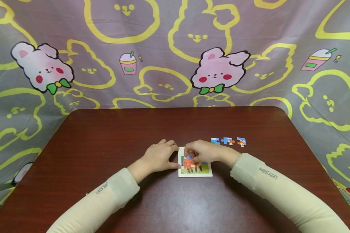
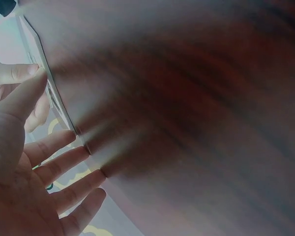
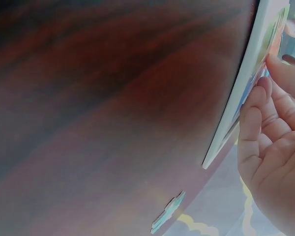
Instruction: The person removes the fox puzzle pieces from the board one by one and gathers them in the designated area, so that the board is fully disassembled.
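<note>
We have a white-rimmed puzzle tray (image 1: 195, 175) flat on the brown table (image 1: 119, 129), between the two hands. Left hand (image 1: 159, 156): fingers spread wide, thumb at the tray's left edge. Right hand (image 1: 205, 151): over the tray, fingers curled, thumb and fingertips close together at the picture (we can't tell if they pinch a piece or just press; the hand hides part of it).

Visible in the tray: an orange animal (image 1: 189, 165) with dark legs on green ground. Three loose pieces (image 1: 228, 141), blue and orange, lie in a row past the right hand, off the tray, near its far right corner. We see pale sleeves (image 1: 105, 197) with lettering on both arms. Behind the table: a cartoon-print curtain (image 1: 163, 48).
</note>
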The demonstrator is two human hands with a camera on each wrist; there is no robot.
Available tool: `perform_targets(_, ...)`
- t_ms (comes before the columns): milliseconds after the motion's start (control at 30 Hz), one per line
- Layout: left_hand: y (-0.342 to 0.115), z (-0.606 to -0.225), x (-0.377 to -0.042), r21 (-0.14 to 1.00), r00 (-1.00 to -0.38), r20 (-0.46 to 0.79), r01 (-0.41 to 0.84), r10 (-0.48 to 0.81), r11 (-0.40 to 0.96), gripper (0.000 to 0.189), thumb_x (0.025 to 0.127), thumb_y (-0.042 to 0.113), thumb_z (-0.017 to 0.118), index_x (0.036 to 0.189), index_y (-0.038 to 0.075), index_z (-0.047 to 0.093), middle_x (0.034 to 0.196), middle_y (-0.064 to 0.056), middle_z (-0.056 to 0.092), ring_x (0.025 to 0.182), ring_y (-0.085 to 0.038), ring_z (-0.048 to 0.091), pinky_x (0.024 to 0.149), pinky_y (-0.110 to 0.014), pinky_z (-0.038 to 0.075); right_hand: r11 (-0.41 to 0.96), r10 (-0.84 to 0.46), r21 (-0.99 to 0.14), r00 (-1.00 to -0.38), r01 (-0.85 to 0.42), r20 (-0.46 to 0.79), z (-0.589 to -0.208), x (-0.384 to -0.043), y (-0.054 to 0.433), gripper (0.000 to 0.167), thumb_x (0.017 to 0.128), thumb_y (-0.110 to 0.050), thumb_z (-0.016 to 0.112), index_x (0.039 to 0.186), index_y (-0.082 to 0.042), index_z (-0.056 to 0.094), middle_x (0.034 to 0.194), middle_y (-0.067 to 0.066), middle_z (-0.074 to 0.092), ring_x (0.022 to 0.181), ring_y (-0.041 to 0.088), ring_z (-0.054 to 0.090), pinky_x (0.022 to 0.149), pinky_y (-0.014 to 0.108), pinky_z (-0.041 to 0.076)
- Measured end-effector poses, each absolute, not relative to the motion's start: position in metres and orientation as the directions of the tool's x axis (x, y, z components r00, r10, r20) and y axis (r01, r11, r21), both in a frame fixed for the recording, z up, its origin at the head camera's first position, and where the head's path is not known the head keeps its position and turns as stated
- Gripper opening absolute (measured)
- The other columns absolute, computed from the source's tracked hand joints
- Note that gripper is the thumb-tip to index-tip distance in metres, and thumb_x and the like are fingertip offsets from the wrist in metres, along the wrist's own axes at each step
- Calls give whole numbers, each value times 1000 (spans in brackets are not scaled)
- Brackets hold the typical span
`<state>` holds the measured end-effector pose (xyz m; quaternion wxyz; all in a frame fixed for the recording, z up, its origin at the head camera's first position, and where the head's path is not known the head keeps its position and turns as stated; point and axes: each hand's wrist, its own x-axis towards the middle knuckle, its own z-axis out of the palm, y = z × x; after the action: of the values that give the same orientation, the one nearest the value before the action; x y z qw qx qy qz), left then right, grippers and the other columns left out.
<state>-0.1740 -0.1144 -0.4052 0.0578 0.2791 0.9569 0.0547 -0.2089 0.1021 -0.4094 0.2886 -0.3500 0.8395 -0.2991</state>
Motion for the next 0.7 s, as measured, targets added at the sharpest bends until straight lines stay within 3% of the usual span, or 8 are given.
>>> perform_targets(700,-115,-407,-176,131,-838,-80,528,540,839,64,76,60,77,125,20,67,120,5,61,107,-20,57,73,-43,55,552,-776,-719,-576,-423,-257,-409,-210,103,20,91,6,64,106,-7,60,77,3,54,65,12,58,61,23,58)
